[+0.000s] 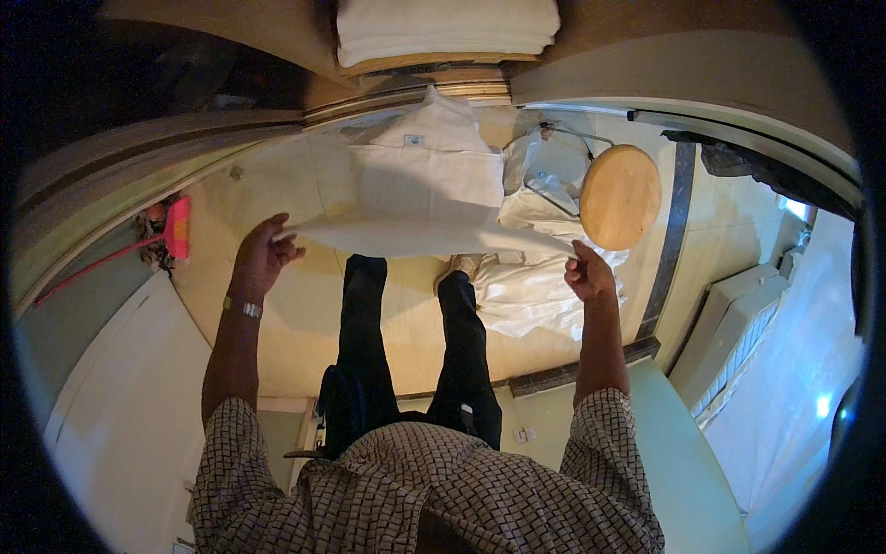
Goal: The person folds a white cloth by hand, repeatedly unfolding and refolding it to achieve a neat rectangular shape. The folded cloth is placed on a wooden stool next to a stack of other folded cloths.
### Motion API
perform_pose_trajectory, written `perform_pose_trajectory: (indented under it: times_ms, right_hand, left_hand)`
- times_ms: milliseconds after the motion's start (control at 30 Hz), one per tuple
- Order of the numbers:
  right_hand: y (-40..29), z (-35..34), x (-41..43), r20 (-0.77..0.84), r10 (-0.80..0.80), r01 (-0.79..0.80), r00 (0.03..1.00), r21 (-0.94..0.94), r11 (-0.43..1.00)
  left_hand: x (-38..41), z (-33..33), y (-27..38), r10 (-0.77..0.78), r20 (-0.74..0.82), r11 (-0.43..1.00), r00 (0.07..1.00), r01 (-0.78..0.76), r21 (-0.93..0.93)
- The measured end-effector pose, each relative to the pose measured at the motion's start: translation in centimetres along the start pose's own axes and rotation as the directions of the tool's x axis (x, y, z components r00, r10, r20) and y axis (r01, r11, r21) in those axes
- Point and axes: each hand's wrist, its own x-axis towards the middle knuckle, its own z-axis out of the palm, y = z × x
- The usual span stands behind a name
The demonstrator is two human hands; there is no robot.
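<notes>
A white cloth (415,239) is stretched between my two hands at about knee height, its near edge sagging slightly. My left hand (266,257), with a metal watch on the wrist, pinches the left corner. At the other corner, the thumb and fingers of my right hand (588,273) grip the fabric. Beyond the held edge spreads a broad white fabric panel (429,180) with a hem and a small label (414,141). I cannot tell whether the panel and the held edge are one piece. Just past my right hand is the round wooden seat of a stool (619,197).
Crumpled white plastic sheeting (526,291) lies on the floor by my foot and the stool's metal legs. Folded white cloths (450,28) are stacked on a wooden shelf ahead. A pink dustpan or broom (178,228) stands at the left wall, near a white door (138,374).
</notes>
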Motion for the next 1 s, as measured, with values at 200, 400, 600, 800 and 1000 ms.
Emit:
perform_pose_trajectory:
  times_ms: [200,400,600,800,1000]
  right_hand:
    - [-2.4,4.3,7.1,0.035,-0.001,-0.001,0.999,0.040,0.999]
    - [0.6,6.5,12.3,0.072,-0.206,0.200,0.976,0.081,0.976]
    - [16.3,3.1,11.6,0.023,0.005,-0.007,1.000,0.077,0.997]
    - [25.7,9.0,8.4,0.481,0.261,-0.469,0.837,0.385,0.795]
    - [21.6,15.5,7.7,0.396,-0.175,-0.071,0.901,0.534,0.843]
  left_hand:
    - [9.9,-1.0,0.1,-0.071,0.058,0.988,0.996,0.078,-0.134]
    - [13.3,1.6,-2.6,0.076,-0.111,0.974,0.991,-0.098,-0.205]
    - [8.6,-6.3,-19.1,-0.059,-0.028,0.924,0.998,0.044,-0.380]
    - [7.7,6.3,-25.2,-0.344,-0.017,0.787,0.939,0.279,-0.550]
    - [11.3,8.0,-24.1,-0.166,-0.112,0.697,0.980,0.036,-0.716]
